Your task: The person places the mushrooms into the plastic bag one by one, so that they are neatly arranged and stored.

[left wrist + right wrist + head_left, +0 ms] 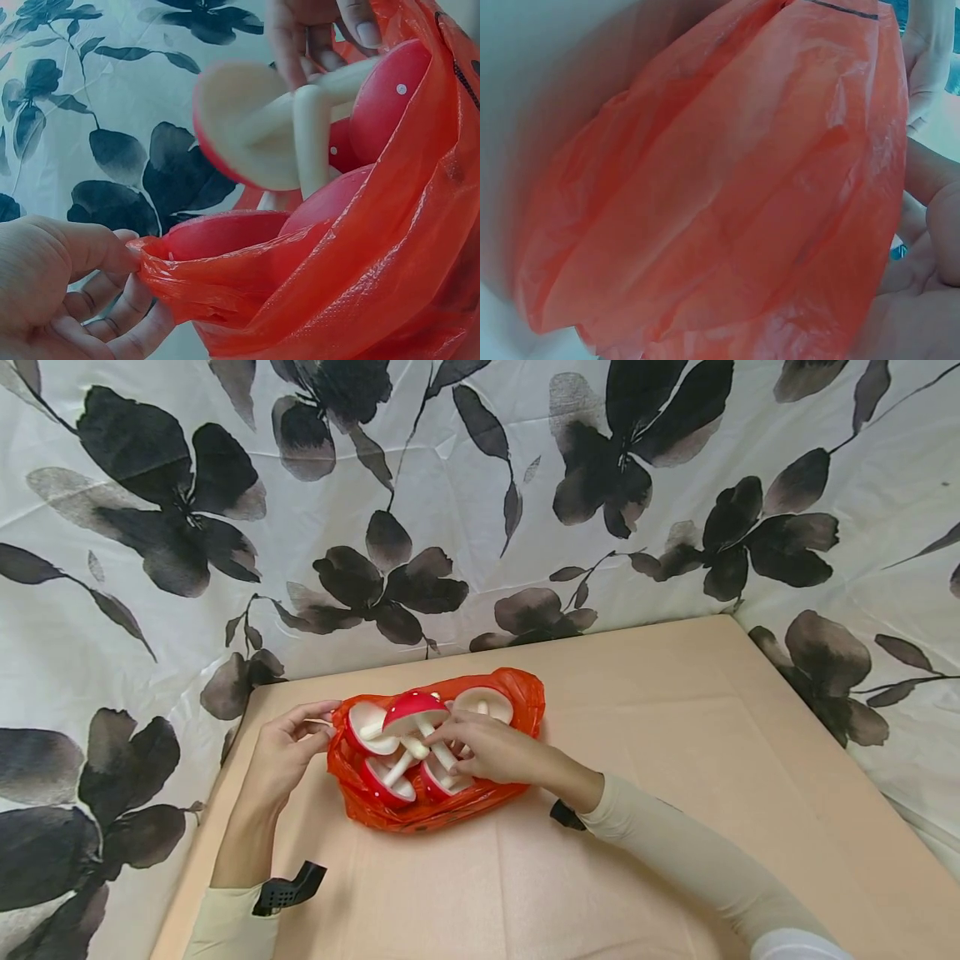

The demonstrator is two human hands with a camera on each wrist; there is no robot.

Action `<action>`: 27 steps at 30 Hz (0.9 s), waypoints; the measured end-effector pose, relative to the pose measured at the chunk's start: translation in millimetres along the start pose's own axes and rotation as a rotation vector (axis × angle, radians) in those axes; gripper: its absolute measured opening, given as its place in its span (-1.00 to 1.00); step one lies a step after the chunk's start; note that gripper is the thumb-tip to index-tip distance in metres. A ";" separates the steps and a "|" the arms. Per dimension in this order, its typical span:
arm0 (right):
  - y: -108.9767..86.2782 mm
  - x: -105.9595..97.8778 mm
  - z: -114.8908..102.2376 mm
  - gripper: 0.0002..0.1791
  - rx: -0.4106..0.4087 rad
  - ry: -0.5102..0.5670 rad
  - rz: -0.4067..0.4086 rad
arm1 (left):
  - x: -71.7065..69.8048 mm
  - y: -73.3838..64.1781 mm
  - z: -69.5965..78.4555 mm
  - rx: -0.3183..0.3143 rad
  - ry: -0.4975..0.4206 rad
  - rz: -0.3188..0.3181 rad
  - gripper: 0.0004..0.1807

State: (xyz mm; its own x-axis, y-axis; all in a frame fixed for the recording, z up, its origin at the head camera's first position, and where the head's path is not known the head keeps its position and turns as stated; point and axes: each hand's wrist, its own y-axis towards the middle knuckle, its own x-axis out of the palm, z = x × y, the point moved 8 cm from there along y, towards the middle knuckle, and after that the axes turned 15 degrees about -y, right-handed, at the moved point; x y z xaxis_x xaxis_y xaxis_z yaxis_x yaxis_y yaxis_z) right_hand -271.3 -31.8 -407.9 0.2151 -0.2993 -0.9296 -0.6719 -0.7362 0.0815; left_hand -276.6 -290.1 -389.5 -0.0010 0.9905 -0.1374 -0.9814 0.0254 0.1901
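Note:
An orange-red plastic bag [431,818] lies with its mouth facing up, full of several toy mushrooms with red, white-dotted caps and cream stems. My left hand [281,752] pinches the bag's left rim between thumb and fingers, plain in the left wrist view. Reaching into the mouth from the right, my right hand [491,749] holds one mushroom [415,706] by its stem, its cap raised above the others. Around it lie a mushroom [369,727] at the left and another [483,700] at the back. In the right wrist view the bag's side [727,195] hides the mushrooms.
The bag rests on a tan-covered table [637,710], towards its back left. Behind and beside the table hangs a white cloth [495,568] with dark flowers. Both wrists wear a black strap [288,891].

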 end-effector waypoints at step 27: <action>-15.4 -18.1 14.8 -0.65 0.033 0.025 0.023 | 2.5 2.9 -0.9 0.004 0.032 -0.027 -0.67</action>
State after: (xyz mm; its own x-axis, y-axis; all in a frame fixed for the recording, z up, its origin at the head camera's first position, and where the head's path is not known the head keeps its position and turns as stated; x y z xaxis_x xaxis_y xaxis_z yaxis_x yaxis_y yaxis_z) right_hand -275.3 -6.1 -397.6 0.2169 -0.3310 -0.9184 -0.6995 -0.7089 0.0902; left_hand -279.6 -287.7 -390.2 0.0197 0.9846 -0.1735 -0.9805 0.0530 0.1893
